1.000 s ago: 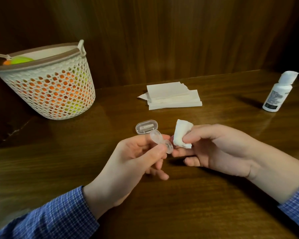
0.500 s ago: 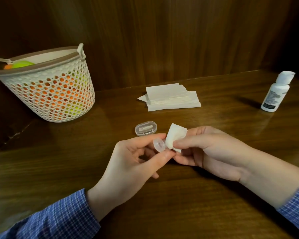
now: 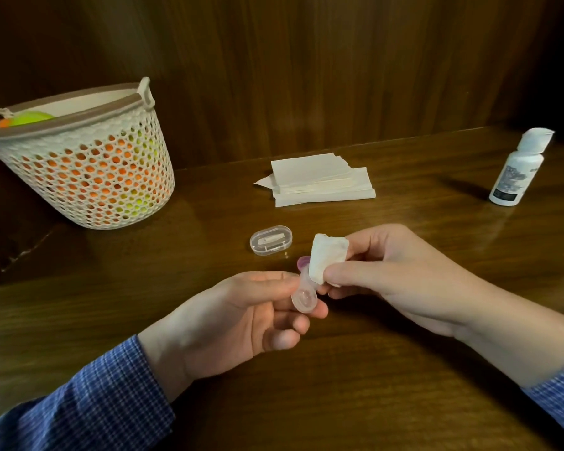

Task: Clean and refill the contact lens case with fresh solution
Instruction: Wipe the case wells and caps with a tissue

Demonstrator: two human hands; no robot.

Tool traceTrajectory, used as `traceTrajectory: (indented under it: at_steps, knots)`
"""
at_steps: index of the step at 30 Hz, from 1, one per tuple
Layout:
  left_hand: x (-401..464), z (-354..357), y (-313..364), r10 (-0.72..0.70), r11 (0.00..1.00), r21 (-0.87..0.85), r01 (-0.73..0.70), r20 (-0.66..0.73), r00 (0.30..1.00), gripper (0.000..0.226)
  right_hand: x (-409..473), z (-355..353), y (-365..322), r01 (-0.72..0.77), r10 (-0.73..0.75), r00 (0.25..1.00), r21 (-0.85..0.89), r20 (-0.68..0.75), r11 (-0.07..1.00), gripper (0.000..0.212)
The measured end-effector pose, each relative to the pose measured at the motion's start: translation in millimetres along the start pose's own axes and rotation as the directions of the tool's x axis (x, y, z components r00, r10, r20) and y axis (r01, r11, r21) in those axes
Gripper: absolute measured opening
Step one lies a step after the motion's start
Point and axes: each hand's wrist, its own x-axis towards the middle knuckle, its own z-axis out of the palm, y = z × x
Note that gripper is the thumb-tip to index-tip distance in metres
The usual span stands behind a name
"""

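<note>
view: head camera, the only view, looking down at both hands over the dark wooden counter (image 3: 388, 402)
left hand: left hand (image 3: 238, 323) had thumb and fingers pinched on the contact lens case (image 3: 304, 298), held above the counter near the middle
case: clear plastic, one open well faced the camera; a purple part (image 3: 303, 262) showed at its far end, cap or second well, could not tell which
right hand: right hand (image 3: 394, 275) had fingers curled, pinching a folded tissue (image 3: 328, 258); tissue touched or just overlapped the far end of the case
step: judged to be the wiping/drying stage of cleaning; no solution going in yet
next move: probably calls for working the tissue into each well, then dropping it and reaching for the bottle, which stood well apart at far right
bottle: white solution bottle (image 3: 515, 172), upright, dark label; print too small to read, no brand legible
other: small clear oval box (image 3: 271, 239) on the counter just beyond the hands; tissue stack (image 3: 319, 180) behind it; perforated basket (image 3: 88, 164) far left with orange and green items inside
writing: none readable anywhere
</note>
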Motion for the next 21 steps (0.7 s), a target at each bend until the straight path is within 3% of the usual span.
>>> traceTrajectory:
  at_steps: [6, 9, 17, 21]
  knots:
    - [1, -3, -2, 0.052, 0.99, -0.135, -0.052, -0.002, 0.999, 0.055, -2, -4, -3, 0.176, -0.178, 0.978, -0.027, -0.111, 0.984, 0.016]
    - [2, 0, -1, 0.109, 0.984, -0.141, -0.109, -0.008, 0.994, 0.066, -5, -4, -2, 0.345, -0.366, 0.928, -0.206, -0.075, 0.916, 0.011]
    - [2, -3, -6, 0.224, 0.974, 0.001, -0.224, -0.001, 0.974, 0.03, -6, 6, 11, 0.51, -0.593, 0.805, -0.517, 0.006, 0.687, 0.016]
    - [3, -2, -8, 0.267, 0.962, 0.074, -0.264, -0.03, 0.963, 0.03, -6, 7, 14, 0.566, -0.667, 0.742, -0.594, 0.065, 0.572, 0.016]
